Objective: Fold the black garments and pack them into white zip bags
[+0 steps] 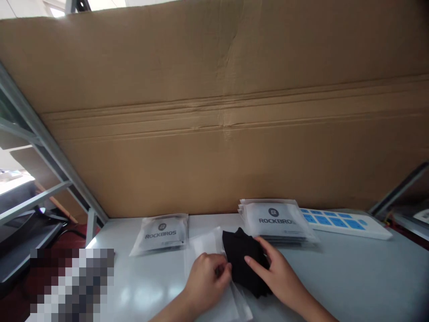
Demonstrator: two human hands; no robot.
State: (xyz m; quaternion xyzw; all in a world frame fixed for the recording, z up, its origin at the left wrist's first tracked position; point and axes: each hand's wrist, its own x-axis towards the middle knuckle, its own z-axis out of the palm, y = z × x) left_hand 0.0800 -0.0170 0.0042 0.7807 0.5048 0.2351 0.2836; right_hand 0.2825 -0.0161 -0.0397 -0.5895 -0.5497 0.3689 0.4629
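Observation:
A piece of black cloth point(243, 259) lies on the grey table point(351, 273), partly over a clear plastic bag point(204, 246). My left hand point(206, 281) is closed in a pinch at the cloth's left edge, over the bag. Resting flat on the right part of the cloth is my right hand point(276, 273), its fingers stretched out. Behind the cloth, a stack of white ROCKBROS packets point(276, 219) sits by the cardboard. One single ROCKBROS packet point(162, 233) lies to the left.
A big sheet of brown cardboard point(214, 112) stands upright along the back of the table. A white strip with blue squares point(342, 222) lies at the back right. Metal shelf rails point(43, 147) run at the left, and another rail point(398, 188) at the right.

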